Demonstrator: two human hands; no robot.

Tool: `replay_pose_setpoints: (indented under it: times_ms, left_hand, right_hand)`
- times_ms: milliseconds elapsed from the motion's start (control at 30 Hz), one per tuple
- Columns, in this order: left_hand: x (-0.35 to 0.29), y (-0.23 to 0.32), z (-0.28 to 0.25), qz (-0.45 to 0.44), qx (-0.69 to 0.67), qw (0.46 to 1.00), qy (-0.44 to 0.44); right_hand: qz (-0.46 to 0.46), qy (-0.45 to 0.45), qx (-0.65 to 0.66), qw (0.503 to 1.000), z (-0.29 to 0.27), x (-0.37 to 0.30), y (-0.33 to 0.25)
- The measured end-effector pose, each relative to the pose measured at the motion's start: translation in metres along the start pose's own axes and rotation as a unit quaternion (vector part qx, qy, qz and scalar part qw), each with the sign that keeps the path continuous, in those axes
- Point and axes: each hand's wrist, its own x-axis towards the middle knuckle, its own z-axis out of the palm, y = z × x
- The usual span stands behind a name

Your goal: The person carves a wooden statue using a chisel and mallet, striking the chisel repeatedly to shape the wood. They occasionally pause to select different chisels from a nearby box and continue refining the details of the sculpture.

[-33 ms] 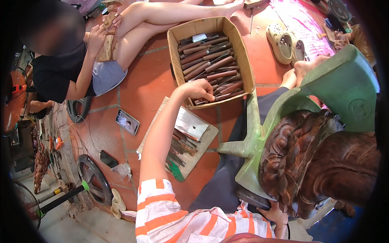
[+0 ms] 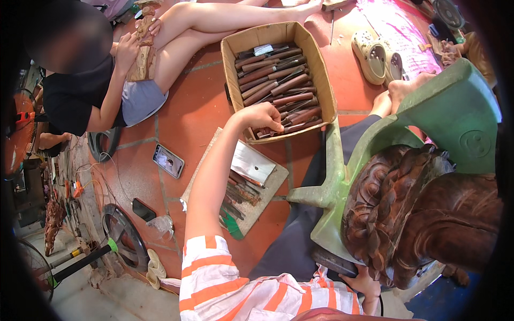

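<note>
Under the left hand [image 2: 262, 119], the box [image 2: 323, 69] is matt brown cardboard; just beyond the hand, the tool handles [image 2: 292, 100] look like smooth dark wood with a dull sheen. Below the hand, a silvery plate [image 2: 251, 167] appears metallic and smooth against a rough, gritty-looking board [image 2: 276, 187]. To the hand's right, the green chair [image 2: 447, 104] is scuffed, semi-matt plastic, and the deeply cut carving [image 2: 385, 214] is glossy dark wood. Left of the hand, a phone [image 2: 168, 161] with a glossy screen lies on smooth, faintly shiny floor tiles [image 2: 203, 107]. Down the arm from the hand, the striped sleeve [image 2: 206, 273] is soft, matt cloth.
</note>
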Motion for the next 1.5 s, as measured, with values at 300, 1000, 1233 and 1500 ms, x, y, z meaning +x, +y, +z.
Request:
replay_pose_setpoints:
  times_ms: [300,1000,1233,1500]
  left_hand:
    - [0.002,-0.001,-0.002,-0.009,-0.119,0.993,0.002]
    - [-0.190,0.030,0.049,0.161,-0.197,0.937,0.240]
    - [-0.228,0.038,0.077,0.128,-0.188,0.929,0.292]
    - [-0.101,0.047,0.049,0.008,0.334,0.871,0.361]
  right_hand:
    - [-0.125,0.161,-0.048,0.978,0.032,0.003,0.028]
    - [-0.145,0.159,0.030,0.976,0.011,-0.007,0.011]
    - [-0.177,0.192,0.041,0.964,0.020,-0.008,0.018]
    - [-0.160,0.171,0.044,0.971,0.016,-0.007,0.016]
